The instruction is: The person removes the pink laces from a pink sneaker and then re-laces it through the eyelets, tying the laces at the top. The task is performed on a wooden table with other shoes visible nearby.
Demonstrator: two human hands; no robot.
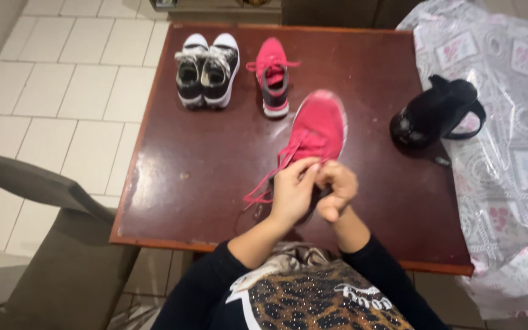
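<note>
On the dark brown surface [215, 165], just past centre toward 5 o'clock, lies a pink sneaker [320, 127], toe pointing to 12, white-soled, laces trailing to 8 o'clock. The left hand [293, 190] and right hand [337, 188] each grip its laces, fingers clenched.

A home, most likely a living or dining room: a worn dark wooden tabletop [215, 171] on pale floor tiles [68, 91], an upholstered chair [62, 269] alongside, and plastic-covered patterned furniture [514, 183].
</note>
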